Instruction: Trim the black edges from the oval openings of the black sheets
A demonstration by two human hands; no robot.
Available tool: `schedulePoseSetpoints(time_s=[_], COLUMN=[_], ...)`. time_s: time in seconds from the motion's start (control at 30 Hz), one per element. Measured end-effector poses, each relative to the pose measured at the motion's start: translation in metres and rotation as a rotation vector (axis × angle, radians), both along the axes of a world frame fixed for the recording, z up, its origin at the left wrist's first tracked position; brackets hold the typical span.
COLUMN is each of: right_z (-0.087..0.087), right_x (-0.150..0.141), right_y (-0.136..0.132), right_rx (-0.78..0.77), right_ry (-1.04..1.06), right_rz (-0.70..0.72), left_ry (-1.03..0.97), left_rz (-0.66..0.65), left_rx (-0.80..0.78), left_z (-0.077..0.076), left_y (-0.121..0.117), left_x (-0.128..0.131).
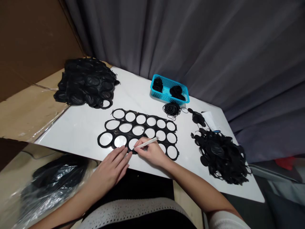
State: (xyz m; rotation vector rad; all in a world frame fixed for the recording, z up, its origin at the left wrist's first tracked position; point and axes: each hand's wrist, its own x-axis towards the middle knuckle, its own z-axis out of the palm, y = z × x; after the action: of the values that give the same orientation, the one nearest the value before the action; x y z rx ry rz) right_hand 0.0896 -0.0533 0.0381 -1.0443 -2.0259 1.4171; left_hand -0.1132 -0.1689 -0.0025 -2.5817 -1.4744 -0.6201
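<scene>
Pinching a slim white pen-like tool (146, 143), my right hand (150, 151) reaches farther onto the round-holed black sheet (156, 128), its long axis crosswise ahead, than my flattened left hand (113, 166).

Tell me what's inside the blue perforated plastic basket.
Inside the blue perforated plastic basket, two black tangled bundles lie apart; what lies directly beneath them is covered.

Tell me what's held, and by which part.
The right hand grips a white pen-like tool near its lower end; the left hand appears to grip nothing.
</scene>
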Motion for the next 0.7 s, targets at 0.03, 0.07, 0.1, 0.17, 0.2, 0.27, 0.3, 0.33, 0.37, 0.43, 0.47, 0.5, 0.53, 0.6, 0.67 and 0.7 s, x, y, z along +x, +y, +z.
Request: schedulePoseSetpoints(time_s=[0.03,0.07,0.1,0.17,0.2,0.27,0.3,0.33,0.37,0.43,0.47,0.5,0.53,0.6,0.67,0.7], right_z=[0.000,0.000,0.000,0.000,0.000,0.000,0.000,0.000,0.000,0.001,0.002,0.003,0.005,0.010,0.014,0.016], right_x=[0.000,0.000,0.001,0.001,0.002,0.001,0.001,0.000,0.000,0.003,0.007,0.011,0.017,0.031,0.043,0.047], right_y=[0.000,0.000,-0.001,-0.005,-0.009,-0.016,-0.017,-0.016,-0.011,0.009,0.023,0.038,0.052,0.071,0.072,0.066], right_rx=[0.008,0.017,0.031,0.099,0.164,0.358,0.470,0.577,0.666,0.759,0.764,0.741,0.707,0.607,0.454,0.366], right_ry=[-0.004,-0.008,-0.012,-0.025,-0.036,-0.096,-0.149,-0.208,-0.265,-0.363,-0.392,-0.422,-0.442,-0.366,-0.221,-0.155], right_rz=[0.004,0.011,0.017,0.035,0.055,0.136,0.197,0.263,0.306,0.235,0.120,-0.046,-0.187,-0.360,-0.384,-0.357], left_ry=[-0.002,-0.003,-0.002,0.000,-0.001,-0.010,-0.021,-0.035,-0.046,-0.053,-0.049,-0.042,-0.036,-0.037,-0.057,-0.073], left_rz=[-0.001,0.000,0.000,0.001,-0.003,-0.017,-0.024,-0.030,-0.032,-0.032,-0.032,-0.033,-0.038,-0.051,-0.045,-0.040], left_rx=[0.002,0.004,0.005,0.011,0.018,0.032,0.038,0.043,0.045,0.043,0.042,0.043,0.046,0.054,0.041,0.028], left_z=[0.000,0.001,0.001,0.002,0.002,0.003,0.003,0.002,0.002,0.000,-0.001,-0.001,0.000,0.004,0.010,0.014], left_y=[0.000,0.000,0.000,0.000,0.001,0.003,0.004,0.006,0.007,0.008,0.009,0.009,0.009,0.010,0.013,0.015], left_x=[0.000,0.000,0.001,0.001,0.001,0.002,0.002,0.002,0.002,0.002,0.001,0.000,-0.001,-0.003,-0.001,0.001])
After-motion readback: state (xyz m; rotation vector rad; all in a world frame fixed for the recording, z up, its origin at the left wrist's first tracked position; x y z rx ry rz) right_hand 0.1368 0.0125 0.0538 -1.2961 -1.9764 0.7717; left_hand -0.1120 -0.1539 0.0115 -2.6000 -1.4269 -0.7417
